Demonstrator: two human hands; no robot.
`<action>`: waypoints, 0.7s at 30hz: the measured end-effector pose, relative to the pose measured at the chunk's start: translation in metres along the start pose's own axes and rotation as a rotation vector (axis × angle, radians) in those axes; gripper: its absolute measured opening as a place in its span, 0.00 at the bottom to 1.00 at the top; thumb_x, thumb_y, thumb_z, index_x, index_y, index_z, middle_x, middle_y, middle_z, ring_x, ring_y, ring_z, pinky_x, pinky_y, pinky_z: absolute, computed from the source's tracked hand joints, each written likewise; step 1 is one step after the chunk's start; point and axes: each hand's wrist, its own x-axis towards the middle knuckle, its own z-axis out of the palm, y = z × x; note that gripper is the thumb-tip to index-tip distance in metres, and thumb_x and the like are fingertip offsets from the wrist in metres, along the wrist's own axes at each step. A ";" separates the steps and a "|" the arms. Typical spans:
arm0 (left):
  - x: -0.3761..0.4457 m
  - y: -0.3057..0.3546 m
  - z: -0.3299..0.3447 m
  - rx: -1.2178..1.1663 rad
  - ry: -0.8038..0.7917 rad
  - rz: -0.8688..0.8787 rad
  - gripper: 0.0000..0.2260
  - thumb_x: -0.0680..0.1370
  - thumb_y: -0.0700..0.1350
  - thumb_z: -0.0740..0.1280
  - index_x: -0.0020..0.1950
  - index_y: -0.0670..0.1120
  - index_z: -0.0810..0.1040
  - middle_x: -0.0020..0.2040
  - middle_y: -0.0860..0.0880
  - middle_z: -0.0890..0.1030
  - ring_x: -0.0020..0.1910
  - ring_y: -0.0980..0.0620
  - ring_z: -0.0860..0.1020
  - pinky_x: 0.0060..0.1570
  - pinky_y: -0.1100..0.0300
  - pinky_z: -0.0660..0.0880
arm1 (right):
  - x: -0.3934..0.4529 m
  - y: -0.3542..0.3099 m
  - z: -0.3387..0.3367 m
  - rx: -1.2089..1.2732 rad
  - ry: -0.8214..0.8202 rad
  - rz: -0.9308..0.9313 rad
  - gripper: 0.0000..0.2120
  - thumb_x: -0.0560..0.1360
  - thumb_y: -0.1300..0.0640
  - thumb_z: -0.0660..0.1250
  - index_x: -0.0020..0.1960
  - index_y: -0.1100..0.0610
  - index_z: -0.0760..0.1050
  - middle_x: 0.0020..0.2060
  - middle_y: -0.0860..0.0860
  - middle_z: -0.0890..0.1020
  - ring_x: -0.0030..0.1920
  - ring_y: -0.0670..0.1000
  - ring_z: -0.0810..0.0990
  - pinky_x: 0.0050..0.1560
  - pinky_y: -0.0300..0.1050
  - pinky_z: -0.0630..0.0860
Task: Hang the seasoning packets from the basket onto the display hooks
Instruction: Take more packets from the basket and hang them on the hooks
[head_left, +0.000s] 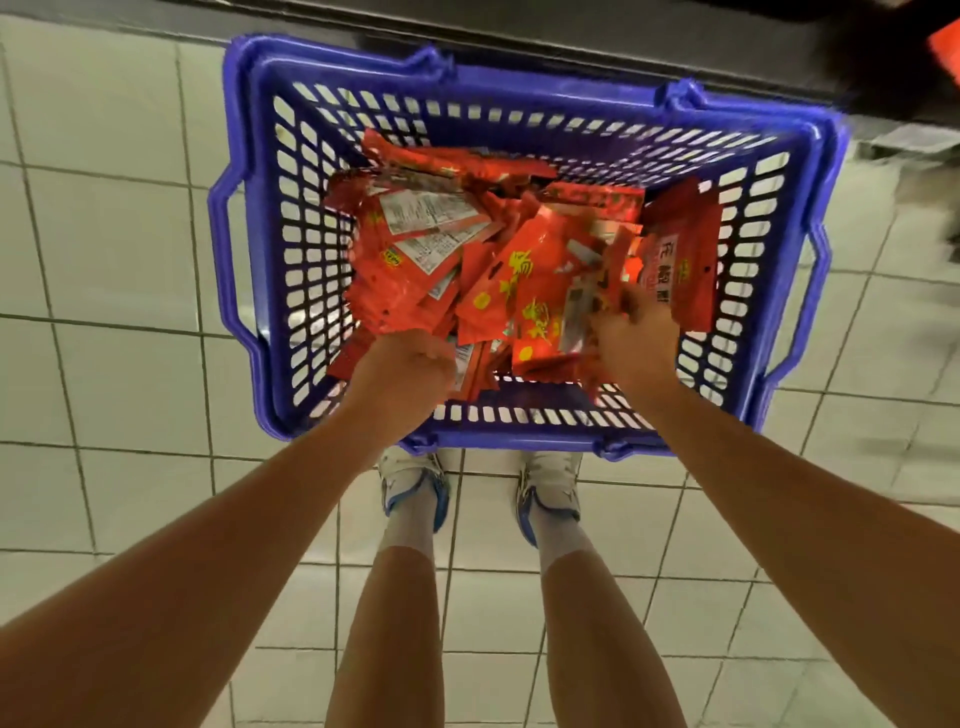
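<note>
Basket: blue plastic shopping basket standing on a pale tiled floor, just ahead of white-and-blue sneakers.
Packets: loose heap of red seasoning packets inside the basket, some showing white label backs.
Left hand: reaching into the near side of the heap, fingers curled; what it holds, cannot tell.
Right hand: fingers gripping a fanned bunch of packets, blurred.

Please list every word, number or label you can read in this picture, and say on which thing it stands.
"在" over a second, blurred character: upright red packet by the right hand.
Yellow characters on the red packets: too blurred to read.
White back labels: print too small.
Blue basket, sneakers: no legible text.
</note>
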 end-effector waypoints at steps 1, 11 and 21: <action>-0.003 0.006 0.004 0.005 0.000 0.038 0.06 0.78 0.41 0.69 0.54 0.46 0.82 0.48 0.49 0.85 0.46 0.47 0.83 0.48 0.53 0.80 | -0.009 -0.008 -0.011 0.166 -0.060 0.036 0.13 0.66 0.61 0.64 0.48 0.53 0.82 0.37 0.56 0.85 0.36 0.61 0.85 0.31 0.52 0.81; -0.012 0.033 0.016 -0.357 0.060 0.051 0.08 0.80 0.39 0.68 0.54 0.53 0.81 0.55 0.45 0.85 0.57 0.41 0.83 0.57 0.38 0.80 | -0.022 -0.048 -0.011 0.251 -0.365 0.125 0.09 0.74 0.62 0.67 0.47 0.51 0.84 0.42 0.50 0.86 0.44 0.51 0.83 0.43 0.47 0.78; 0.014 -0.013 -0.021 -0.483 0.110 -0.017 0.10 0.82 0.41 0.66 0.60 0.51 0.82 0.55 0.49 0.86 0.56 0.43 0.84 0.61 0.36 0.77 | 0.039 0.044 0.043 -1.159 -0.189 -0.338 0.63 0.71 0.46 0.77 0.77 0.60 0.26 0.79 0.64 0.33 0.79 0.65 0.35 0.77 0.64 0.50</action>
